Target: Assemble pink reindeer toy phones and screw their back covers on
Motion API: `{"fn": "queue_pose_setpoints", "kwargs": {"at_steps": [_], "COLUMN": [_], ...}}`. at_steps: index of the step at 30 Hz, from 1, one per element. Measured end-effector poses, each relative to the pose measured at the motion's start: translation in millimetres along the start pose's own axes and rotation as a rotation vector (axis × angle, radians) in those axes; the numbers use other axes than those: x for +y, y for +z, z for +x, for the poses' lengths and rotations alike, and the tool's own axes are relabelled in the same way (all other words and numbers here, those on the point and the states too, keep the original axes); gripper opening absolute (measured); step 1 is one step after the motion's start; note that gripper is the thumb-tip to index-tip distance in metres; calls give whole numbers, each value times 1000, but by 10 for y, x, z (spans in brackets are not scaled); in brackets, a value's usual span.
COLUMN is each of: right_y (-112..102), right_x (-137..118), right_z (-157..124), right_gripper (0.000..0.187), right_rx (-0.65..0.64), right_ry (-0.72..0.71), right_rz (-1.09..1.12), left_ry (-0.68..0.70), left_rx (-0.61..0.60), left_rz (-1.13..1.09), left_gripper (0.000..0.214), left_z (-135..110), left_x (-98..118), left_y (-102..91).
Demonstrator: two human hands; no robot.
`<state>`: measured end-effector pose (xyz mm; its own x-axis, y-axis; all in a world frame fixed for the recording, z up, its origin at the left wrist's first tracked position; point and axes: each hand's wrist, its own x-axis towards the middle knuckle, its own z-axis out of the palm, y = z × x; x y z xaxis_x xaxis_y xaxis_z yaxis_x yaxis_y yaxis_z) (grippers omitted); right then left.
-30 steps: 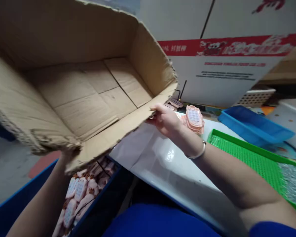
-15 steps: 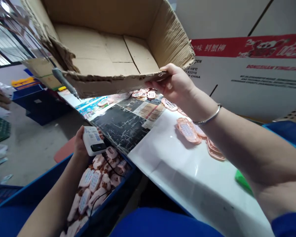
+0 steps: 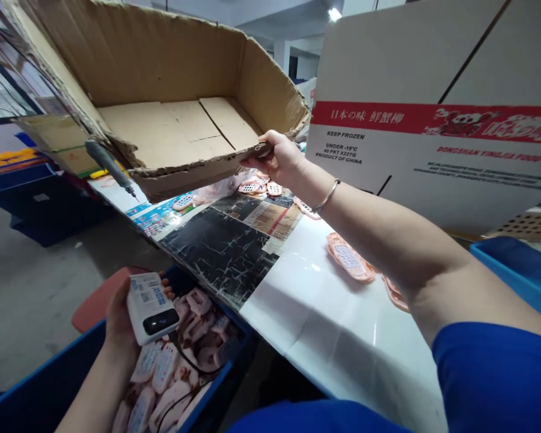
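We held the box (image 3: 171, 114) up over the bench by its torn front edge, our right hand (image 3: 277, 157) pinched on the rim, the open side tilted toward us and nothing visible inside. Our left hand (image 3: 124, 316) was clenched round a power bank (image 3: 151, 308), low over the bin (image 3: 22, 388) of pink shells (image 3: 166, 373), its cable trailing among them. With one hand on frayed card, we judged the box could tear or swing and knock the screwdriver (image 3: 108, 163) hanging beside its left corner.
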<state>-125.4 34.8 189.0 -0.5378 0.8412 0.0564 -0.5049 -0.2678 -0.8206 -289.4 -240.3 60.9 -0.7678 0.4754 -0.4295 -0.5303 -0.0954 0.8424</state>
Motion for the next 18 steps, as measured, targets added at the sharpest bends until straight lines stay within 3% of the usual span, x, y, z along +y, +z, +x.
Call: {"fn": "queue_pose_setpoints", "kwargs": {"at_steps": [5,9,18], "right_y": [46,31,-253], "right_x": [3,-12,141], "right_z": [312,547,1054], "right_gripper": [13,8,7], "right_rx": [2,12,122], "right_ry": [-23,-33,-12], "right_rz": [-8,-12,-124], "left_ry": [-41,-68,-129], "left_rx": [27,-4,-122], "left_rz": [-60,-76,-112], "left_gripper": [32,42,45], "left_z": [10,-33,-7], "left_x": [-8,-32,-87], "left_y": [23,136,428]}}
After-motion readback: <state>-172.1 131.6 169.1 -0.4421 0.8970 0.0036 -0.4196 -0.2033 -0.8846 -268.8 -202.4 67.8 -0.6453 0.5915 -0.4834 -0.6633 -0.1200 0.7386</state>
